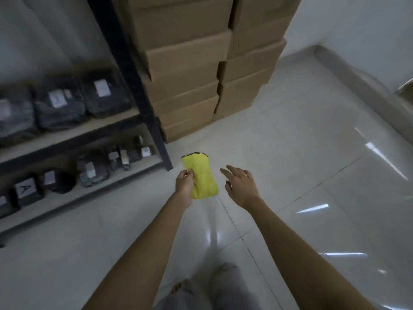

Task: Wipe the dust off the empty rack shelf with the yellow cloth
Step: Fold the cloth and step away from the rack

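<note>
At frame centre your left hand (pixel 183 183) pinches the folded yellow cloth (pixel 201 175) above the floor; your right hand (pixel 241 186) hovers beside it, fingers spread, holding nothing. Left of them, a rack (pixel 143 86) holds dark packages (pixel 25 190), one labelled "A".

floor: glossy white tiles (pixel 312 175) | wall: white (pixel 357 23) | right of rack: stacked cardboard boxes (pixel 185 63)

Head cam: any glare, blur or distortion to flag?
Head view: dim overall; bright glare streaks on the glossy floor; wide-angle bending tilts the rack post and boxes; bagged parcels soft; yellow cloth reasonably sharp.
</note>
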